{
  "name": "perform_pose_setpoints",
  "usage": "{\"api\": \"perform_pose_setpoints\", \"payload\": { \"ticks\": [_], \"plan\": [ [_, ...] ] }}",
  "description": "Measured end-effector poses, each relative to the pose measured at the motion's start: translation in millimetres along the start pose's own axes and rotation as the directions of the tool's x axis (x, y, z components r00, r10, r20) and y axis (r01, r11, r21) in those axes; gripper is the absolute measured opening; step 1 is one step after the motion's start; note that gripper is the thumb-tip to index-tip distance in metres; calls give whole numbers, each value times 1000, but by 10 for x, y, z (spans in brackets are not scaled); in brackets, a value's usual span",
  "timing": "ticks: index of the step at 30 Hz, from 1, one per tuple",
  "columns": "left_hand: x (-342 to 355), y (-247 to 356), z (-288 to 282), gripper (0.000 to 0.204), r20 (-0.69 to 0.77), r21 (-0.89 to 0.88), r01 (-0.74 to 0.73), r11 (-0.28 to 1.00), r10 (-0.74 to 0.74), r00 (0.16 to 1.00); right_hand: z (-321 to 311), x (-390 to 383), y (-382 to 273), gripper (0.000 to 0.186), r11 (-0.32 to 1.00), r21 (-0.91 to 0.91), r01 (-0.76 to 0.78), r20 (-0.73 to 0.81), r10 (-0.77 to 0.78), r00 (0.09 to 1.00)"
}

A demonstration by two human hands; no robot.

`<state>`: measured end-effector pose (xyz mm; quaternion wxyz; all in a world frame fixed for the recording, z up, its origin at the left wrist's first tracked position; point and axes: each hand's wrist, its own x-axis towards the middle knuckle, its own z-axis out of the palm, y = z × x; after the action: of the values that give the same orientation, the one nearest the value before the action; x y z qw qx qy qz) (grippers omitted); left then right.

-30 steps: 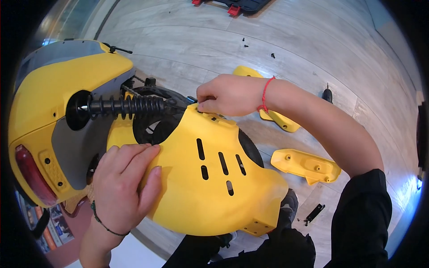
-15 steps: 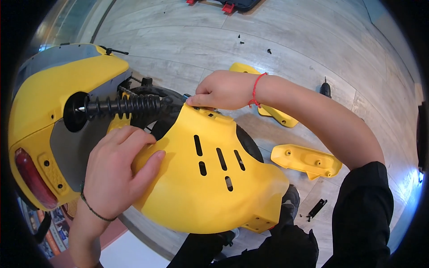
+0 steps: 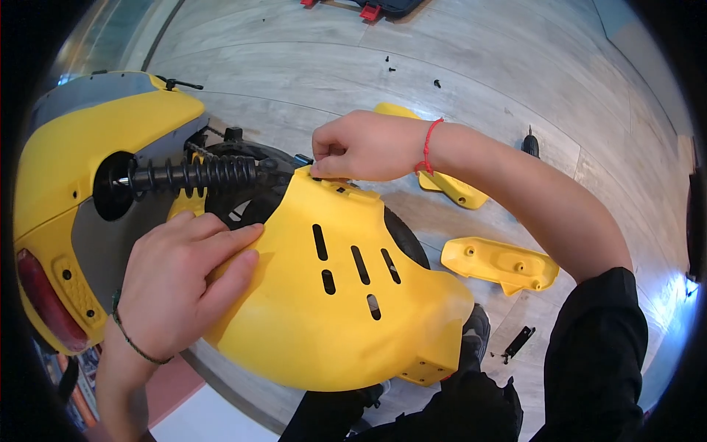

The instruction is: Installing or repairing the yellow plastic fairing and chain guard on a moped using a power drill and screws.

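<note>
A large yellow slotted body panel (image 3: 353, 324) lies over a black wheel (image 3: 403, 239) of a yellow-and-grey scooter (image 3: 66, 151). My left hand (image 3: 173, 280) rests on the panel’s left part, index finger and thumb stretched out and apart. My right hand (image 3: 361, 144), with a red cord at the wrist, has thumb and fingers closed at the panel’s upper corner; what is between them is hidden. A black coil-spring shock absorber (image 3: 199, 177) runs between the hands, into the scooter body.
Yellow parts (image 3: 497, 261) (image 3: 460, 193), black screws (image 3: 437, 83), a black bracket (image 3: 519, 342) and a black tool (image 3: 530, 146) lie on the wooden floor (image 3: 530, 66). A dark case (image 3: 394, 7) with red latches is at the top; my shoe (image 3: 475, 331) is below the panel.
My left hand has slid left and its index finger has straightened. My right hand stays at the panel’s upper corner. The scene has shifted slightly left in the view.
</note>
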<state>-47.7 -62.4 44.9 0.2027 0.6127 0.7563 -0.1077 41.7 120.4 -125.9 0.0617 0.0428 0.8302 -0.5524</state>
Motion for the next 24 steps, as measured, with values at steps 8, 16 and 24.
{"api": "perform_pose_setpoints", "payload": {
  "ticks": [8,16,24],
  "plan": [
    [21,4,-12,25,10,3,-8,1000,8,1000,28,56,-33,50,986,-162,34,-6,-36,999],
    [5,10,-3,25,-1,8,-15,1000,15,1000,91,29,-8,48,998,-63,-22,-36,20,999],
    [2,13,8,26,-4,24,-29,999,29,1000,-36,32,-43,45,990,64,-126,110,118,987]
  ]
}}
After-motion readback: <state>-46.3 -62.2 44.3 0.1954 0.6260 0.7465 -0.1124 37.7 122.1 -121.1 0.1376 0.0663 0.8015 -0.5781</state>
